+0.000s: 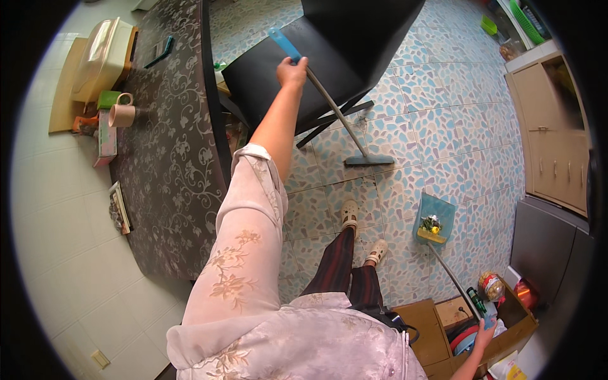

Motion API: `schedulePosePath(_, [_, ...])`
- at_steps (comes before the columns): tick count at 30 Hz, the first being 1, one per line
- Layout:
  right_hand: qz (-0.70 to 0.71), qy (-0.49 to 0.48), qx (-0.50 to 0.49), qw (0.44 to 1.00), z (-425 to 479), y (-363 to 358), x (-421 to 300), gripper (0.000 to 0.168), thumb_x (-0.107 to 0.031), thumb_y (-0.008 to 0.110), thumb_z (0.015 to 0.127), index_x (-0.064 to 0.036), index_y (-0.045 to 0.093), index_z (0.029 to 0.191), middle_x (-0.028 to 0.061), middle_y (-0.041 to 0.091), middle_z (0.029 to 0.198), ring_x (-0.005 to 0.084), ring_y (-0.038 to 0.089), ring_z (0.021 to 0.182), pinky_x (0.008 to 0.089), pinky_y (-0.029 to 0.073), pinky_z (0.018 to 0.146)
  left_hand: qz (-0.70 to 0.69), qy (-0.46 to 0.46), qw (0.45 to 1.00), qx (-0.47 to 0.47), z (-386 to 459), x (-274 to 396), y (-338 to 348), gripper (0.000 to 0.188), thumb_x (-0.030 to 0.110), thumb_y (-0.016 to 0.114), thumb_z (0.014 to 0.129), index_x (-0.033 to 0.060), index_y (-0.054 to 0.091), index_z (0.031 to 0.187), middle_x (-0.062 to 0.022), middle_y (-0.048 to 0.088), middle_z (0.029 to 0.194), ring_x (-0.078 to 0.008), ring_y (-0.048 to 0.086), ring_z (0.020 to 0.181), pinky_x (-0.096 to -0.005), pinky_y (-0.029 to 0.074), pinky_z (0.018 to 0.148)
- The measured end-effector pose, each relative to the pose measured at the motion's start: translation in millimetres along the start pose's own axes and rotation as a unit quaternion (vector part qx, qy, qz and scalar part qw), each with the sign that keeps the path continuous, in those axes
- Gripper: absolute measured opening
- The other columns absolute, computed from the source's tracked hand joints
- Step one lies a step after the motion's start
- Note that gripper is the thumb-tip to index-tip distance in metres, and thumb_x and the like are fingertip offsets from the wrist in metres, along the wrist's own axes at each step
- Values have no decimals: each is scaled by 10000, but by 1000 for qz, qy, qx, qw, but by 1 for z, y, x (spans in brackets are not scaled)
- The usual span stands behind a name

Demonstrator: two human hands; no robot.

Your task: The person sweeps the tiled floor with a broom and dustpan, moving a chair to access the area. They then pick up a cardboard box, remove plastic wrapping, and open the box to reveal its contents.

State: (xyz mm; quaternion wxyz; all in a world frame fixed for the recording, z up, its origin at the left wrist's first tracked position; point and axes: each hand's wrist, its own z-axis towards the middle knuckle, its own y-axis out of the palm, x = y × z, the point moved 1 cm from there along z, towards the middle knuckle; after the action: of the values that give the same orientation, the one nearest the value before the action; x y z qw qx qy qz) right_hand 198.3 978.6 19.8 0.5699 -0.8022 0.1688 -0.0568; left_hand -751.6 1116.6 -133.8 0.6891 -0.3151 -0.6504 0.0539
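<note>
My left hand (292, 72) grips the blue grip of a long-handled broom (338, 113), above the seat of a black chair (285, 71). The broom's flat blue-grey head (368, 160) rests on the tiled floor; whether its edge is bristle or rubber is unclear. At lower right, my right hand (484, 334) holds the end of a long-handled dustpan (441, 211). Its translucent blue pan lies on the floor with green scraps, whitish bits and a yellow piece (435, 230) inside. Dark specks and crumbs (351, 184) are scattered on the tiles between the broom head and my shoes.
A table with a dark floral cover (175, 142) stands on the left, bearing a pink mug (122, 115) and a phone-like object (159, 51). Beige cabinets (551, 137) line the right. A wooden cabinet (422, 327) holding a jar (491, 286) and bottles is near my right hand.
</note>
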Motion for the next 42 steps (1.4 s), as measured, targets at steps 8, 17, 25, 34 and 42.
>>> schedulePosePath(8, [-6,8,14,1000,-4,-5,-21,400,-175,626,799,-9,444,1114,181,537,1053,294,516,967,358,384,868,-8,-21,998,-66,25,-51,16,749,151,665,735,-30,262,1340,-69,555,795,-113,541,597,-230,440,443])
schedulePosePath(17, [-23,-7,-21,999,-4,-9,-29,407,-162,643,792,-5,481,1132,146,559,1059,239,536,973,329,401,871,73,-123,985,-92,-137,-214,-12,555,315,624,723,-26,513,1147,-121,643,837,-269,611,822,-362,459,786])
schedulePosePath(25, [51,-26,-121,991,18,-5,-6,264,-149,597,834,6,568,1045,63,590,973,145,543,907,262,418,831,114,-407,900,-106,-335,-328,-143,578,332,600,716,7,509,1185,-193,590,1068,-298,554,1021,-365,419,877])
schedulePosePath(34, [201,-107,-52,972,24,-1,10,386,-98,517,884,-18,441,1254,138,473,1252,212,450,1154,311,321,975,296,-407,859,-98,-501,-447,-289,519,273,596,744,18,504,1188,-149,562,1028,-267,528,907,-353,408,774])
schedulePosePath(42, [121,-110,5,987,8,-1,3,441,-108,543,871,-81,407,1290,160,487,1222,217,478,1113,315,346,949,383,-316,854,-154,-455,-331,-226,565,297,590,734,20,482,1214,-186,562,1132,-311,533,1053,-368,412,893])
